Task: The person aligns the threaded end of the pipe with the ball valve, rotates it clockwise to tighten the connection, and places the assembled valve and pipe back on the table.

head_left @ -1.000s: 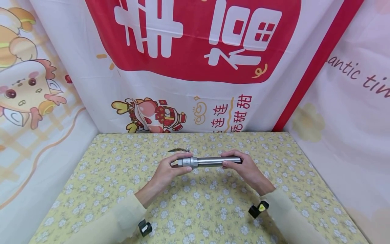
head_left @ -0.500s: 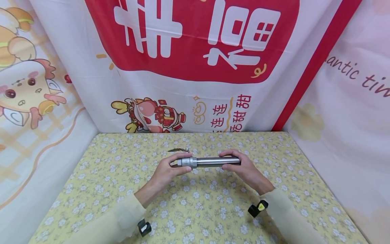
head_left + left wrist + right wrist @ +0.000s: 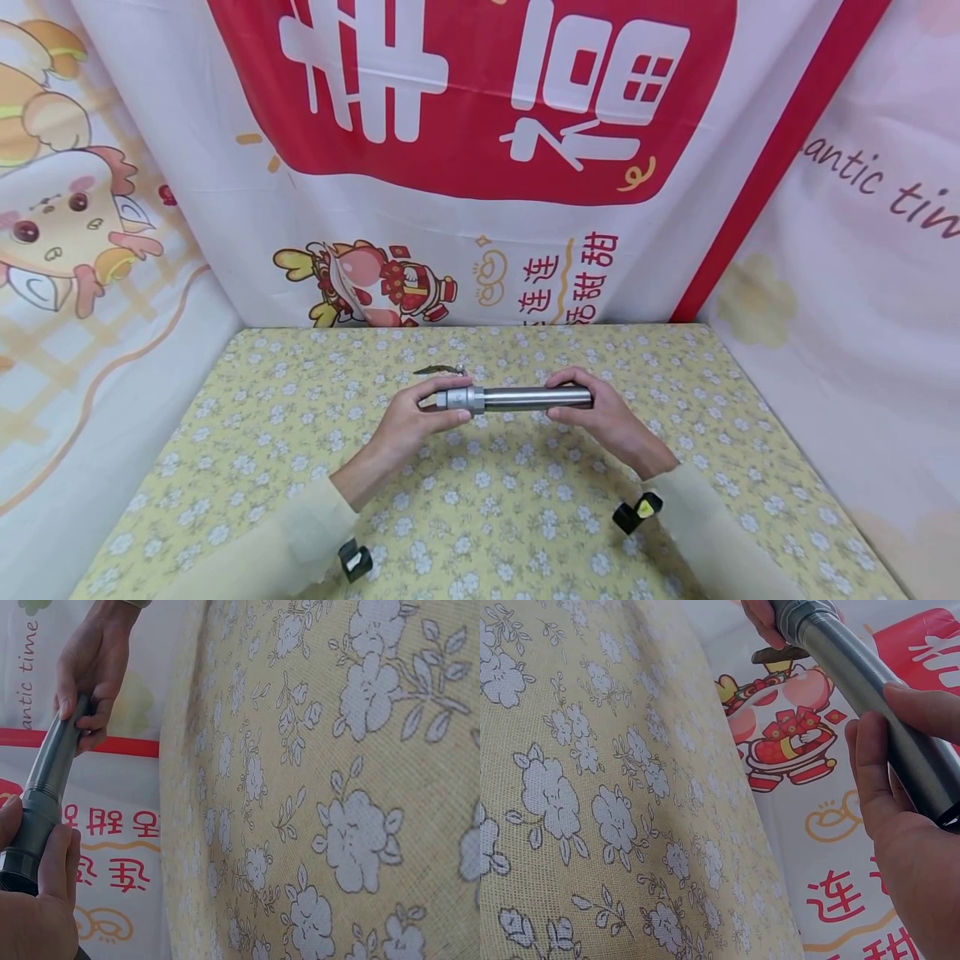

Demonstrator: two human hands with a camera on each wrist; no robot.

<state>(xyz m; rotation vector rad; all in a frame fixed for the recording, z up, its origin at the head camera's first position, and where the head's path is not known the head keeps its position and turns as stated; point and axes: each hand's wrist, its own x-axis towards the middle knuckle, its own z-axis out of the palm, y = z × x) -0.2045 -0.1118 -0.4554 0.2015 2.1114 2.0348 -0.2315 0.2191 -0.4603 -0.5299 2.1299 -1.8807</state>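
A shiny metal pipe is held level above the table, joined at its left end to a ball valve. My left hand grips the valve, thumb on the near side and fingers on the far side. Behind it, a dark, brownish valve lever sticks out toward the left. Around the pipe's right end curls my right hand. The left wrist view shows the ringed joint where the pipe meets the valve. In the right wrist view, thumb and fingers hold the pipe near its open end.
A yellow flowered cloth covers the table. Printed white and red curtains stand behind it and at both sides. Each sleeve carries a small black wrist device, such as the left one.
The right hand's fingers shift slightly on the pipe, the index finger reaching left and then drawing back. The left hand and the valve stay almost still.
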